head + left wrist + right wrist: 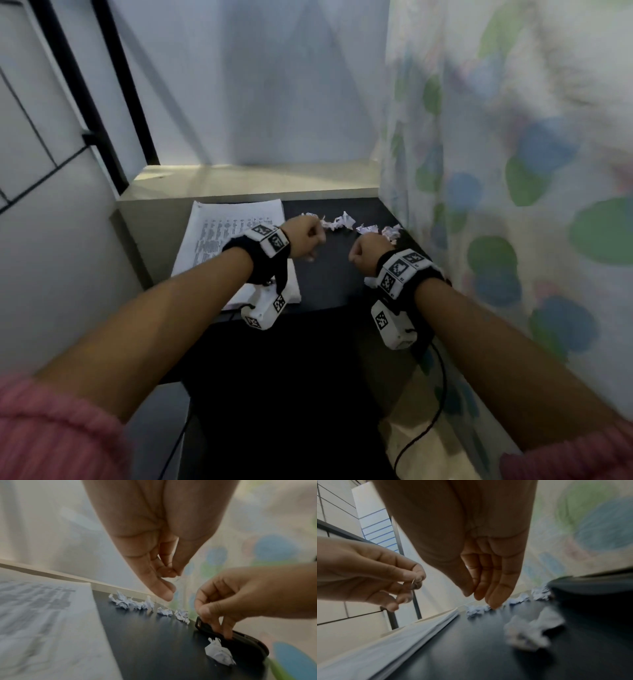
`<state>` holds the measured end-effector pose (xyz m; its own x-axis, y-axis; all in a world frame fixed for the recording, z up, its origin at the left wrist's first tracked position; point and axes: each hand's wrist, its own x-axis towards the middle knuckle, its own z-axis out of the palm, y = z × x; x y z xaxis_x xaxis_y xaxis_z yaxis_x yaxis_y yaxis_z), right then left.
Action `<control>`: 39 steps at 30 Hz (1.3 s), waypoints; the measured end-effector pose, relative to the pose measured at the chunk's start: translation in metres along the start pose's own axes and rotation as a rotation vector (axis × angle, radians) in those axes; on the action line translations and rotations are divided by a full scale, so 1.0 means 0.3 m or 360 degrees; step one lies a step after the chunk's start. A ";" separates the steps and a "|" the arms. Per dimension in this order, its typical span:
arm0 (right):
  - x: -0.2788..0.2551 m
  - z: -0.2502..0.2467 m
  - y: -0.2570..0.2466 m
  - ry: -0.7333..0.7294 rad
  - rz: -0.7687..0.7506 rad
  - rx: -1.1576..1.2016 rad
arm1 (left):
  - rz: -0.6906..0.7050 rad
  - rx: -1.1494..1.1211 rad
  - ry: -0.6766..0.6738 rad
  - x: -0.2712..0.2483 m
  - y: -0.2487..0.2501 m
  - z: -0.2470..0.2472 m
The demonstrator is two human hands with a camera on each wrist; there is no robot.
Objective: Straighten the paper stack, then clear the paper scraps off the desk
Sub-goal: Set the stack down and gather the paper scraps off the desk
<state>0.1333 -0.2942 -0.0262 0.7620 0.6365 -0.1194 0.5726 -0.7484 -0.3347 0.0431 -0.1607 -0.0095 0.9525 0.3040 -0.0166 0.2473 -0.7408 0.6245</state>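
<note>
Paper stack (219,240) lies flat on the left part of the dark desk (329,284). Its long side runs from the near edge of the desk toward the back ledge (253,181), and the printed lines run across it. In the right wrist view the side of the stack shows many sheets lying close together.

Paper scraps (342,222) lie in a crooked row across the back of the desk, going from just right of the stack's far corner to the flowery curtain (513,171). One bigger crumpled scrap (219,653) lies by itself nearer the front, touching a flat black thing (240,639) beside the curtain. I cannot tell what the black thing is.

The left hand (303,240) hangs over the desk between the stack and the row of scraps. Its fingers are curled in, and finger and thumb pinch a tiny thin silver thing (413,581), maybe a staple, but it is too small to be sure.

The right hand (368,251) is lower, close to the curtain. Its fingers are bent, and two fingertips (227,634) reach down and touch the black thing. I cannot tell if it really grips it.

Both wrists wear black bands with white boxes. The curtain hangs right along the desk's right side, so the last scraps sit against it
</note>
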 end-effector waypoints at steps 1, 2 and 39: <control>-0.022 0.017 -0.039 -0.0030 -0.0023 0.0053 | 0.0003 -0.0066 0.0029 -0.036 -0.023 -0.020; -0.048 0.037 -0.080 -0.0053 -0.0050 0.0096 | 0.0007 -0.0110 0.0054 -0.073 -0.048 -0.038; -0.250 0.966 -0.827 -0.1011 -0.0615 -0.0127 | -0.1323 -0.0388 -0.0087 -0.904 -1.050 0.130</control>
<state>-0.1535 -0.1023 -0.2051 0.1944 0.8241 -0.5321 0.8028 -0.4453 -0.3965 -0.2861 -0.0331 -0.2320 0.4883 0.6560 -0.5755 0.8280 -0.1399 0.5430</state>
